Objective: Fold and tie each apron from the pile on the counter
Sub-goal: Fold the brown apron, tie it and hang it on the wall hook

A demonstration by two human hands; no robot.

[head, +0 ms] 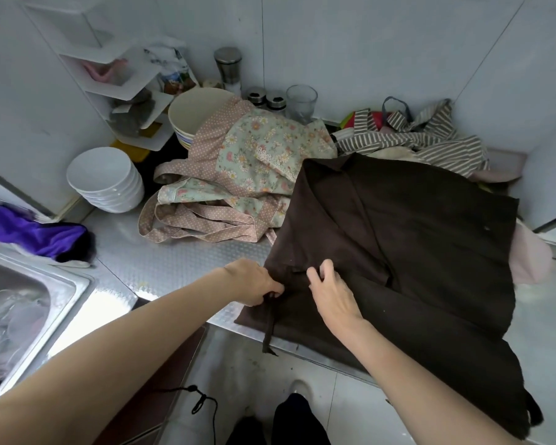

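Far left: steel sink (29, 303) w/ glassware inside, purple cloth (29, 232) on its rim. Behind that, stack of white bowls (105, 178) on the metal bench (174, 261), plus a white corner shelf (116, 88) & a bigger stack of cream bowls (193, 114) further back.

Centre: floral apron (254, 155) w/ pink dotted straps lies crumpled on the bench, its upper part leaning on the cream bowls, straps trailing toward the front. Behind it: steel shaker (228, 67), two small jars, a clear glass (301, 101).

Left hand (254, 282) sits at the near left edge of the brown apron (414, 245), fingers curled, pinching the brown tie strap (270, 326); the strap's loose end hangs down over the bench front. Right hand (331, 293) is just beside it, resting on the brown fabric, thumb & fingers curled round a fold or strap end near the same spot; can't tell which.

Right: brown apron is spread & partly folded over the bench, near right corner drooping off the edge. Striped apron (430, 136) is heaped at the back right, partly under the brown one. Pale pink cloth (530, 252) peeks out at the brown apron's right side.
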